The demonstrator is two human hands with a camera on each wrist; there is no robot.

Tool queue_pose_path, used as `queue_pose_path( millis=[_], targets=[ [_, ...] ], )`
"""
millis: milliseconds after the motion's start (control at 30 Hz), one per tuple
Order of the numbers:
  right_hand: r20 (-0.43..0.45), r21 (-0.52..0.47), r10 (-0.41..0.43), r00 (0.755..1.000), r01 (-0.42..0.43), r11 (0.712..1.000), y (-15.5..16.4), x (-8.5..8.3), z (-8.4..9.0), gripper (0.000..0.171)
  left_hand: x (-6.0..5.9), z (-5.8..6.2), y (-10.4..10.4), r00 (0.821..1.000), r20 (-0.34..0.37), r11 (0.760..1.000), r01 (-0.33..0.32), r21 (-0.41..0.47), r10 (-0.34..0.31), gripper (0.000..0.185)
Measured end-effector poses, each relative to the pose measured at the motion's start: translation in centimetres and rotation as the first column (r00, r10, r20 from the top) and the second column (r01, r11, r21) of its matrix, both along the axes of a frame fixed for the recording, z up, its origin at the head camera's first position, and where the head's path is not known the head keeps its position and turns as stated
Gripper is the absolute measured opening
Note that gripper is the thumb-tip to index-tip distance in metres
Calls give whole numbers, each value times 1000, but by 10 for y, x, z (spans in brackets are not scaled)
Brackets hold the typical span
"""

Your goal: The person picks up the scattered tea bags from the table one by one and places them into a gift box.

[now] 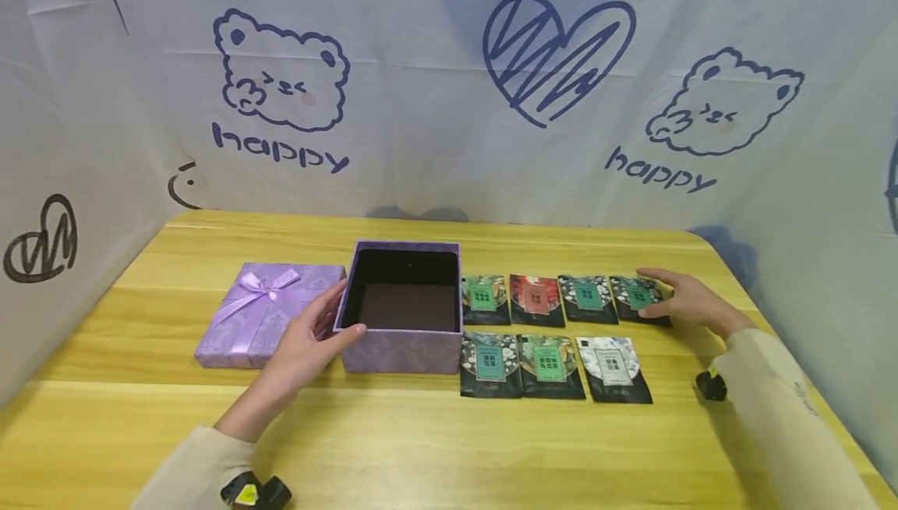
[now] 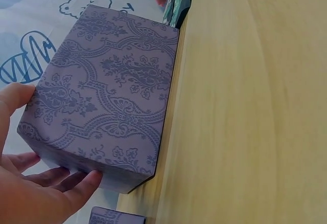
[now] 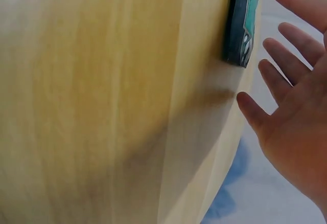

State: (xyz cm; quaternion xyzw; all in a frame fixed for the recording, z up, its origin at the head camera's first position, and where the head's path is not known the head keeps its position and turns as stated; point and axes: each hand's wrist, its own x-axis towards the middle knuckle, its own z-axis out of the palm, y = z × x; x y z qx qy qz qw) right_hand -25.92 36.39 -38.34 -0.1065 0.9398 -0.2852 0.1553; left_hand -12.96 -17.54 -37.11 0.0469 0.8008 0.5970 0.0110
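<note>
- Left hand [image 1: 309, 338] grips the near-left corner of the box [image 1: 407, 338]: thumb hooked over the rim, fingers along the left wall. The left wrist view shows fingertips [image 2: 76, 180] pressed on the patterned side. Likely a brace so the box stays put.
- Box sits open, mid-counter, dark inside, nothing visible in it. Purple damask walls.
- Lid [image 1: 263, 311] with bow lies flat just left of the box, touching or nearly touching it, behind the left hand. Parked out of the way, opening left clear.
- Right hand [image 1: 684, 299] is wide, fingers straight and spread, resting on the far-right packet [image 1: 637, 297] near the right edge of the counter. Not pinching. The right wrist view shows the spread fingers [image 3: 278, 78] beside the packet edge [image 3: 242, 24]; looks like a flat press or a slide-to-pick.
- Seven packets lie in two rows just right of the box: four in the far row, three in the near row [image 1: 550, 366]. All flat, face up, side by side, leftmost ones touching or almost touching the box wall. Tidy grid close to the box keeps the reach short.
- Counter [image 1: 449, 448] is yellow wood; printed cloth backdrop [image 1: 449, 104] stands behind and to both sides.
- Both wrists carry small black camera units, partly in view.
</note>
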Motion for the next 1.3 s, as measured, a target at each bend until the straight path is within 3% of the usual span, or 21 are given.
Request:
queue_pose_path(
  millis=[467, 900, 1300],
  targets=[
    [39, 17, 82, 996, -83, 996, 4, -2, -7, 98, 1, -3, 1, 1000, -3, 1000, 2, 8, -2, 72],
    [-46, 89, 35, 998, -31, 996, 2, 4, -8, 98, 3, -4, 1, 1000, 9, 1000, 1, 8, -1, 72],
    [-125, 111, 80, 989, -66, 992, -3, 3, -4, 94, 3, -4, 1, 1000, 3, 1000, -5, 3, 5, 71]
  ],
)
